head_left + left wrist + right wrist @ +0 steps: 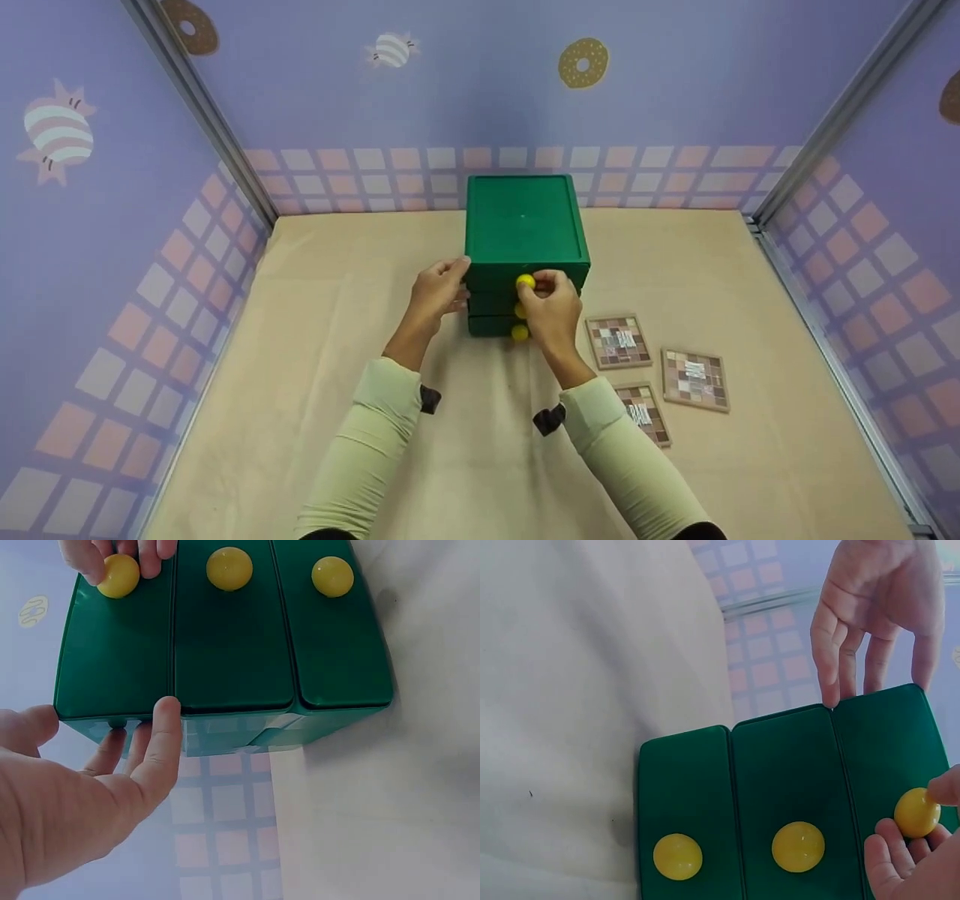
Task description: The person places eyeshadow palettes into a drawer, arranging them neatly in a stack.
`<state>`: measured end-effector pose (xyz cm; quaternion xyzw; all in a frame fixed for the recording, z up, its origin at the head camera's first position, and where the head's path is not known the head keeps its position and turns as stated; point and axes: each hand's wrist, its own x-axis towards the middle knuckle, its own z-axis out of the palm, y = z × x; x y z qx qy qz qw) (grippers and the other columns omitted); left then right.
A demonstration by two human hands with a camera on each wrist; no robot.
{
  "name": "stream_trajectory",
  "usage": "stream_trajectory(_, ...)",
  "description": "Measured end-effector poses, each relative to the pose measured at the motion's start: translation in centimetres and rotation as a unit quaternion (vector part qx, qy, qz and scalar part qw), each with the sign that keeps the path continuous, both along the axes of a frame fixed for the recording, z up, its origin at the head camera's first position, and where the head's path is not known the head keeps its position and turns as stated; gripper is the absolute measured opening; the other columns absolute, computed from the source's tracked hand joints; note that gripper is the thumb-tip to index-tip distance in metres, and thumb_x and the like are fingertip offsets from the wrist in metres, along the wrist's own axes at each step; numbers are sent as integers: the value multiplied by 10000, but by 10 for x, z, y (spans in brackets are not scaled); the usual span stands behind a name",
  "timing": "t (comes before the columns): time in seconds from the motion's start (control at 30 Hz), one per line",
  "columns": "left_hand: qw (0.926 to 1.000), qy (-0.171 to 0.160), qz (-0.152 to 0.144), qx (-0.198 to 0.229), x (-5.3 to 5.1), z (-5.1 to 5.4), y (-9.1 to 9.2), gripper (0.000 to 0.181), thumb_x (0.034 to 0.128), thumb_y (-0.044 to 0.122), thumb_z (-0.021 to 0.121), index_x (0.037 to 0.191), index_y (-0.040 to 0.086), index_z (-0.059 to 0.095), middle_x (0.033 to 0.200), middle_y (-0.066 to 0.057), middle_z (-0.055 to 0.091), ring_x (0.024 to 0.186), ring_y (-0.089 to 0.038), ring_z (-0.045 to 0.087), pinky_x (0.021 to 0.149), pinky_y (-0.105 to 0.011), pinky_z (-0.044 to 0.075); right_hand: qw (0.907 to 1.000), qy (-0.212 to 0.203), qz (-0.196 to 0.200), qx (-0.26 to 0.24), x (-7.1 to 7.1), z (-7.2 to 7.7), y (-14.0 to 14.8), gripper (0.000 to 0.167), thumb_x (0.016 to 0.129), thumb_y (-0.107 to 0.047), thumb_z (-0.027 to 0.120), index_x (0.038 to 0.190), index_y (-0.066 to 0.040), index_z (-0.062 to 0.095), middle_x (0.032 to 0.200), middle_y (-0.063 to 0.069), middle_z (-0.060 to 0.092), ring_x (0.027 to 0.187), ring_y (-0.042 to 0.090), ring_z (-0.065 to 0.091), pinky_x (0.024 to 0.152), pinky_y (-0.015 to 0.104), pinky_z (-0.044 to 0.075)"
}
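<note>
Head view: a green drawer unit [523, 217] is being carried close to the middle of the tabletop's far edge, the tabletop [322, 337] being covered in beige cloth. A boxy body with a raised rim round its flat top is being shown, three drawer fronts being stacked below. The top knob [526, 281], a bright yellow ball, is being pinched between thumb and fingers of the right hand [553, 306], on the front of the top drawer [491, 277]. The unit's front left edge is being touched by the left hand [439, 289]. Three chequered framed tiles [619, 341] are being carried nearer the tabletop's right edge.

Left wrist view: the dark green fronts are being seen side by side, narrow seams dividing them. The middle knob [229, 568] and bottom knob [332, 577], glossy and round, are being left untouched. The left fingers are being held extended and apart from the thumb, the unit's left side being touched near the top drawer.

Right wrist view: the top knob is being enclosed between the right thumb and the curled fingertips; the grip is being kept together on it. The other two knobs are being seen outside the grip, apart from the right hand.
</note>
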<state>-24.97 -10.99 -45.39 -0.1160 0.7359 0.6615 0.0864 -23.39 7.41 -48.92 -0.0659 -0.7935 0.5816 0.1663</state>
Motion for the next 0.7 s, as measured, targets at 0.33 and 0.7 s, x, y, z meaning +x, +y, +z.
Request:
stream_trajectory(0.33,9999,-76,-79,-14,-2,0,-1,486,1045,459,539,1377,108,597,1338,-129,607,1133,-287,661,1001,-400,571,10000,27,-24,-54,4,-3,2,237,892,-176,750,1055,-30,659,1010,119,670,880,211,671,763,288,602)
stream_trajectory(0.7,9999,-101,-59,-11,-4,1,-3,465,1038,438,554,1353,102,620,1299,-111,626,1036,-230,654,1005,-413,565,9997,243,19,-83,23,-8,4,222,868,-149,766,1028,-34,664,991,121,665,849,202,671,729,251,587)
